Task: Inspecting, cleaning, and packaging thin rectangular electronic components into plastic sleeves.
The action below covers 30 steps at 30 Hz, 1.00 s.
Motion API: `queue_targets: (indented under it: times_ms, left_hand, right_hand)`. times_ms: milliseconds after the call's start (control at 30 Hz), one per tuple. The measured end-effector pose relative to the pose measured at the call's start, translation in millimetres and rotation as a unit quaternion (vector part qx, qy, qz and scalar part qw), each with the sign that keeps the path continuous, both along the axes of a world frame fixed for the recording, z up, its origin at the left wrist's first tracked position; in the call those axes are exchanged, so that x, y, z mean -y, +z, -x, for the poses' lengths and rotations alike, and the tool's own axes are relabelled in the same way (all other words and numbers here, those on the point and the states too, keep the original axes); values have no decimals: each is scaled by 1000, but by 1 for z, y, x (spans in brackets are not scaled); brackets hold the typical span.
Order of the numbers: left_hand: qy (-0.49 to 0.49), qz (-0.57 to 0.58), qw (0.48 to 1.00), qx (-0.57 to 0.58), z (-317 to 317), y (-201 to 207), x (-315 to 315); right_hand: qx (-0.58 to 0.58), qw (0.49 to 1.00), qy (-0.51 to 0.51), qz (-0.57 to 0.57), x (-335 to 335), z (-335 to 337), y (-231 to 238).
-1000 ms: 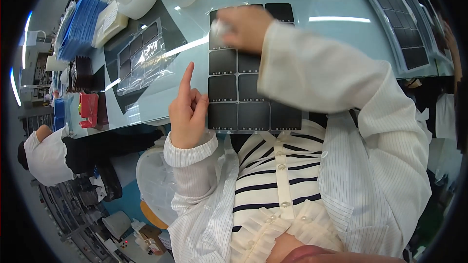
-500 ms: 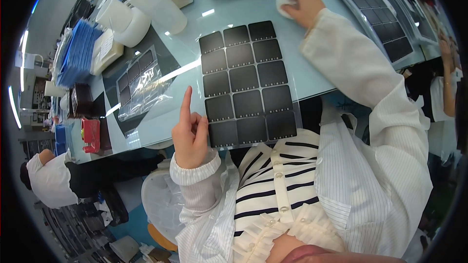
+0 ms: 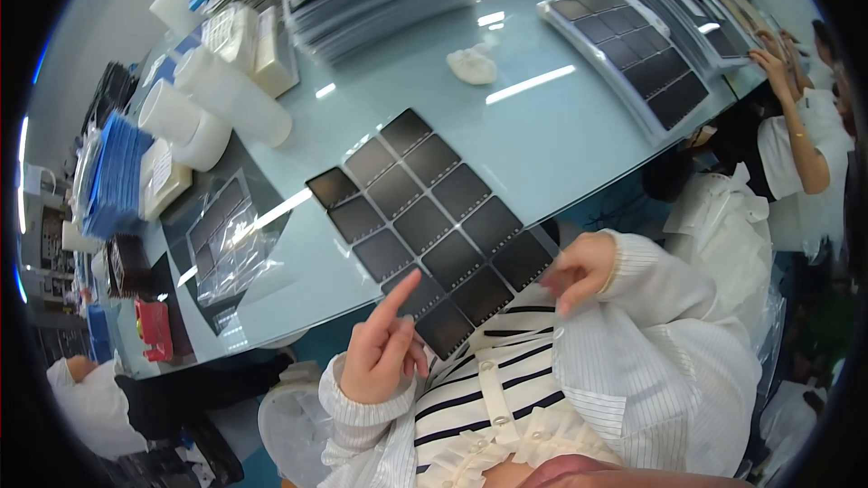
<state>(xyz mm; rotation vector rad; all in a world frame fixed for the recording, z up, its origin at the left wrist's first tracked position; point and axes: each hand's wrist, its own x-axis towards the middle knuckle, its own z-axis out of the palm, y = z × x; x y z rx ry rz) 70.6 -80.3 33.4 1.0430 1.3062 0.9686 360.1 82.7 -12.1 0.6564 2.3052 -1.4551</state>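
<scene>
Leaving the white wad (image 3: 472,65) on the table (image 3: 542,154) now, freeing the right hand (image 3: 583,267) beside the black-squared sheet (image 3: 423,221), slanting across the table's near edge; pointing one left hand (image 3: 375,354) finger, both grips impossible to tell.

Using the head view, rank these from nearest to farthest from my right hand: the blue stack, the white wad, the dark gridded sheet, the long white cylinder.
From your right hand:
1. Dark gridded sheet, right beside it, leftward.
2. White wad, ahead and left.
3. Long white cylinder, farther left.
4. Blue stack, far left.
</scene>
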Motion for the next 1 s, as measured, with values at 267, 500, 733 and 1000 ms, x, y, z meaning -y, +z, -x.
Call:
queue_targets:
  times_ms: [267,500,733,1000]
  left_hand:
    - [-96,99,987,81,-12,5,-8]
    - [-86,42,995,12,1,8,-21]
    - [-24,-10,1000,-5,23,8,-54]
    - [12,-30,999,-37,27,-12,-83]
  right_hand:
    - [-203,902,-362,121,20,3,23]
    - [-338,767,-540,-73,-38,-65,61]
    - [-382,615,-673,-147,-103,-176,79]
    - [-280,565,-776,-8,-155,-208,32]
